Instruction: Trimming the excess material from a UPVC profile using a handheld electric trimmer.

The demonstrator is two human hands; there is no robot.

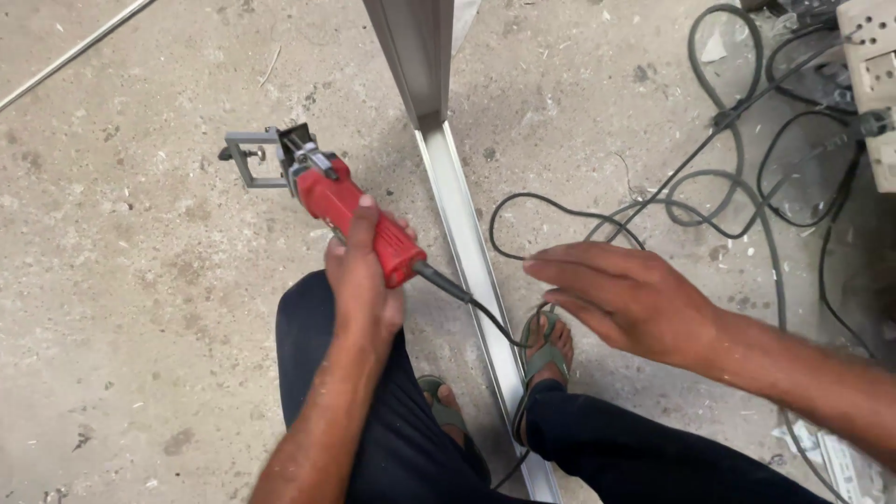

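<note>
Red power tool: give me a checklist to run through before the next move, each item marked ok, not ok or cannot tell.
1. Left hand gripping the red power tool firmly: ok.
2. Right hand free, open above the floor: ok.
3. Black cord clear of the feet: not ok, it runs by the sandal.
4. Metal rail lying flat: ok.
5. Tool switched off: cannot tell.

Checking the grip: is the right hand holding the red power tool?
No, the left hand grips the red power tool; the right hand hovers open.
</note>
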